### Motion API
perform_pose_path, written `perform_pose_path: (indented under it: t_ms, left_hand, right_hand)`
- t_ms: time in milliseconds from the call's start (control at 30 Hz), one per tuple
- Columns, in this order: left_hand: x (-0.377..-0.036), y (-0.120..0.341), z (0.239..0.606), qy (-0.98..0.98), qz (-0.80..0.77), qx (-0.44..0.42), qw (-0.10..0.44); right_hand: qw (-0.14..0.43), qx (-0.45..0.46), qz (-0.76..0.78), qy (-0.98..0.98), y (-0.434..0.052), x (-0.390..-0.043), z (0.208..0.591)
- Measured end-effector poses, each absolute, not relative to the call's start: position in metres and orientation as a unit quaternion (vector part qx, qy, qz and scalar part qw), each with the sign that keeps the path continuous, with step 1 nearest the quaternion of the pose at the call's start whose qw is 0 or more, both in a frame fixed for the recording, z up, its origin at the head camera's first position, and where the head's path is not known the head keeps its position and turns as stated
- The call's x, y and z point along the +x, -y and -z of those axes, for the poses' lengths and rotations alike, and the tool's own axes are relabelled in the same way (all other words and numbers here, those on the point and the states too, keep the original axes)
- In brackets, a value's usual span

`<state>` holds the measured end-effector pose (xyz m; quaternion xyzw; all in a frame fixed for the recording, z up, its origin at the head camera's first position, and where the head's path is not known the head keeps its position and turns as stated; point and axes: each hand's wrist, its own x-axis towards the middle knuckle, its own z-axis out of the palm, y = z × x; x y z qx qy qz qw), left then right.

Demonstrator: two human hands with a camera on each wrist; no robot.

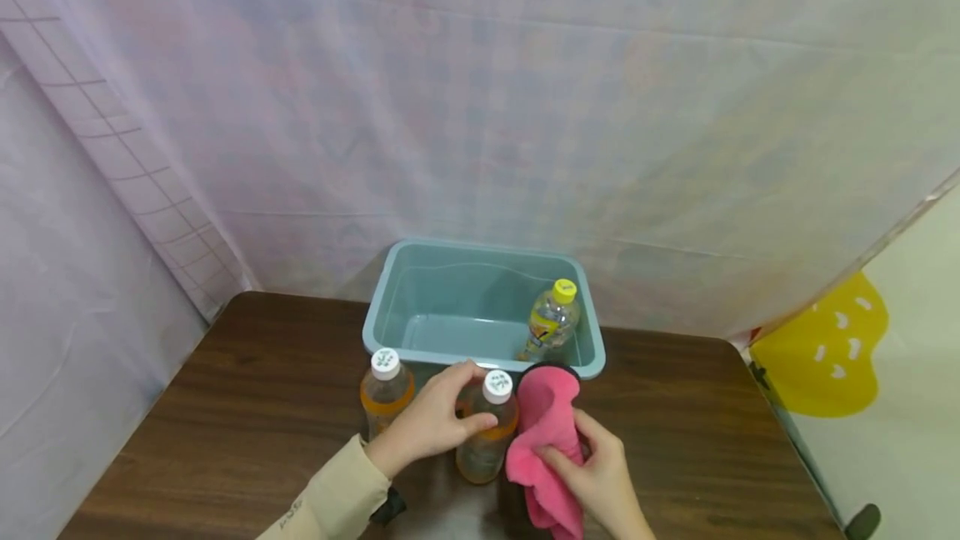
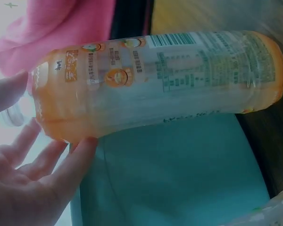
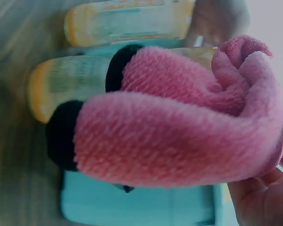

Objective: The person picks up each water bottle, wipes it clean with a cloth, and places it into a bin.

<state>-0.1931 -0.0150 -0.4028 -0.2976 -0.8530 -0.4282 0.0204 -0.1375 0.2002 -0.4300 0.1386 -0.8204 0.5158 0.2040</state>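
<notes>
My left hand (image 1: 429, 417) grips a white-capped plastic bottle with an orange label (image 1: 480, 458) near its shoulder, thumb on the near side and fingers round the far side. The bottle stands upright in front of the bin; the left wrist view shows its printed label (image 2: 127, 70). Just right of it, my right hand (image 1: 602, 473) pinches a fluffy pink cloth with a black edge (image 1: 546, 461), which hangs in folds. In the right wrist view the cloth (image 3: 179, 141) covers part of the bottles. A second white-capped bottle (image 1: 386, 397) stands left, partly behind my left wrist.
A blue-green plastic bin (image 1: 480, 269) stands at the table's back edge. Inside its right end leans a yellow-capped bottle (image 1: 553, 322). Brown wooden tabletop (image 1: 247, 415) extends to both sides. A pale curtain (image 1: 480, 107) hangs behind, and a yellow shape (image 1: 825, 348) shows at right.
</notes>
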Motion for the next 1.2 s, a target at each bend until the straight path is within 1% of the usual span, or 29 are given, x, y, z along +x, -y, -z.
perform_pose_path:
  t_ms: [200,467,600,833,1067,1200]
  left_hand:
    - [-0.194,0.018,0.400,0.855,0.417,-0.308,-0.012]
    - [-0.193,0.018,0.402,0.858,0.409,-0.312,0.005]
    - [-0.191,0.018,0.405,0.858,0.410,-0.308,0.009]
    - [-0.190,0.018,0.411,0.844,0.429,-0.321,0.031]
    - [-0.191,0.018,0.415,0.839,0.437,-0.321,0.039]
    - [-0.192,0.017,0.416,0.840,0.438,-0.319,0.036]
  right_hand:
    - [0.218,0.178,-0.496,0.821,-0.197,-0.142,0.413]
    - [0.241,0.214,-0.436,0.840,-0.187,-0.156,0.415]
    - [0.239,0.198,-0.437,0.844,-0.182,-0.158,0.424]
    - [0.210,0.145,-0.483,0.838,-0.179,-0.154,0.446]
    - [0.227,0.161,-0.437,0.856,-0.178,-0.156,0.481]
    - [0.197,0.159,-0.430,0.867,-0.179,-0.158,0.499]
